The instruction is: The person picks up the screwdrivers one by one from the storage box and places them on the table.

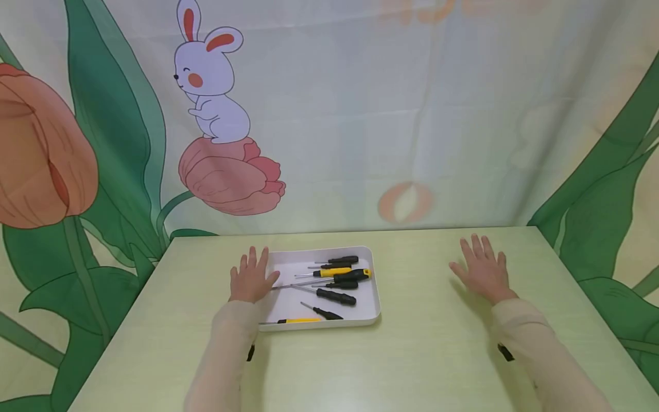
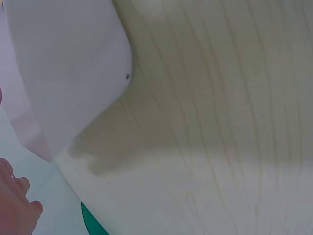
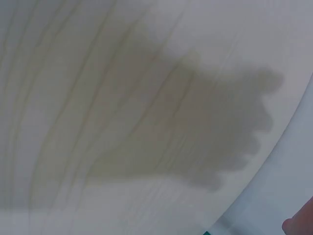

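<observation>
My left hand (image 1: 250, 278) hovers over the left edge of a white tray (image 1: 294, 309), fingers spread and holding nothing. Screwdrivers lie in the tray: a yellow-handled one (image 1: 334, 273), a black-and-yellow one (image 1: 355, 276), a thick black one (image 1: 337, 297), a small black one (image 1: 326, 314) and others. Another yellow-and-black tool (image 1: 302, 320) rests along the near wall. Off to the right, my right hand (image 1: 484, 270) is held above the table with straight, spread fingers. In the left wrist view the tray's outer side (image 2: 73, 73) is close; only fingertips (image 2: 17, 208) show.
The pale wood-grain table (image 1: 422, 355) extends around the tray. Behind it hangs a curtain (image 1: 334, 143) printed with a rabbit and tulips, meeting the table's far edge. In the right wrist view, the hand's shadow (image 3: 195, 127) falls on the tabletop.
</observation>
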Action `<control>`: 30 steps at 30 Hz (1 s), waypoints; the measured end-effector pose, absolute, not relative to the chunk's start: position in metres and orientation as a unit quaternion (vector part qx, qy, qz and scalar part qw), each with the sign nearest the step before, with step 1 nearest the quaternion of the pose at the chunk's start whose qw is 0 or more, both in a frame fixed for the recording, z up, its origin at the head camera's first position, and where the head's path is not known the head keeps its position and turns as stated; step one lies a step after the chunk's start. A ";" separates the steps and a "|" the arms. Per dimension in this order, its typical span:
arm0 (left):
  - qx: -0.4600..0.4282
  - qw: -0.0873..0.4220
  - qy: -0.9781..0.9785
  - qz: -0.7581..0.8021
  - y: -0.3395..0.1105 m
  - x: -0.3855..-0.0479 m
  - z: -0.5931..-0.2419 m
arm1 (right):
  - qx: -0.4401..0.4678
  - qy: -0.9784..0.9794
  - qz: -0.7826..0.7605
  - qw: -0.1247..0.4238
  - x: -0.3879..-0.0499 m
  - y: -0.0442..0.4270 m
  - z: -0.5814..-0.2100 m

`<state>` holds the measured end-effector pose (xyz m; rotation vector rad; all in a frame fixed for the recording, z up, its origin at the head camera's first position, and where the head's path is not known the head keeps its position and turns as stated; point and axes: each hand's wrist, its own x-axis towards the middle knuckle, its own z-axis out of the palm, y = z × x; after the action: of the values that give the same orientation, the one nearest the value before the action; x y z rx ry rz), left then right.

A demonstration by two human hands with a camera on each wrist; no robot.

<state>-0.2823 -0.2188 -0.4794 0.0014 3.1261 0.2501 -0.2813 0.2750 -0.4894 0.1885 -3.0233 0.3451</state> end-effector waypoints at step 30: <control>0.043 0.023 0.996 0.075 -0.224 -0.263 -0.501 | 0.206 -0.973 0.077 0.074 -0.259 0.182 -0.473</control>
<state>-0.2630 -0.2236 -0.5007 0.1343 3.0829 0.2331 -0.2595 0.1818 -0.4730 0.6187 -2.9205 0.2300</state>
